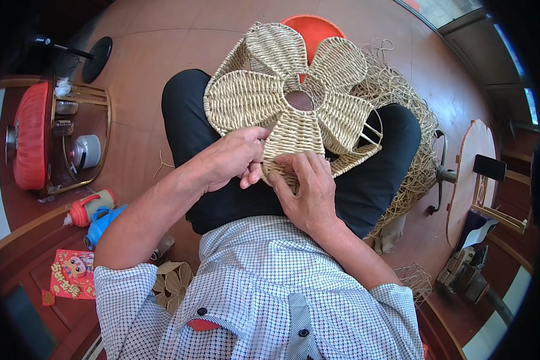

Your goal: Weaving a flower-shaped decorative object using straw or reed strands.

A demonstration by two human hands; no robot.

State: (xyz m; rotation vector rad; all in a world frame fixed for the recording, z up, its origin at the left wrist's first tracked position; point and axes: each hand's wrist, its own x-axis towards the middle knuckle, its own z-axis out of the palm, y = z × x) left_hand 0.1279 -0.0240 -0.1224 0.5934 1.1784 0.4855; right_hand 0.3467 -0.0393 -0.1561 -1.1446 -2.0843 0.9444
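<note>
— Reddish-brown floor (162, 36) is seen all around the seated person; what is kept to the left of the fingers?

— A wooden shelf unit (96, 96) is set well to the left of them, with a red lantern-like thing (31, 137) and a small grey pot (87, 151) beside it. Nearer, a red-capped bottle (90, 207) and a blue bottle (102, 223) are laid down low on the left.

— And the work itself?

— A woven straw flower shape (294, 90) is rested on the lap, across the black trousers (186, 126), presumably so that its weight is carried by the knees and both hands are left free. Its lowest petal is turned toward the body, where it can be reached.

— How are the hands placed?

— The left hand (231, 159) is closed on the petal's left edge, fingers (253, 133) curled over the weave. The right hand (309, 192) is closed on the lower edge just beside it, fingers (303, 165) bent over the strands, thumbs nearly touching.

— To the right of the fingers?

— A loose heap of straw cord (402, 102) is piled by the knee, likely kept within reach. Farther right a wooden chair (480, 192) is seen, and an orange stool (312, 27) is partly hidden behind the weave.
</note>
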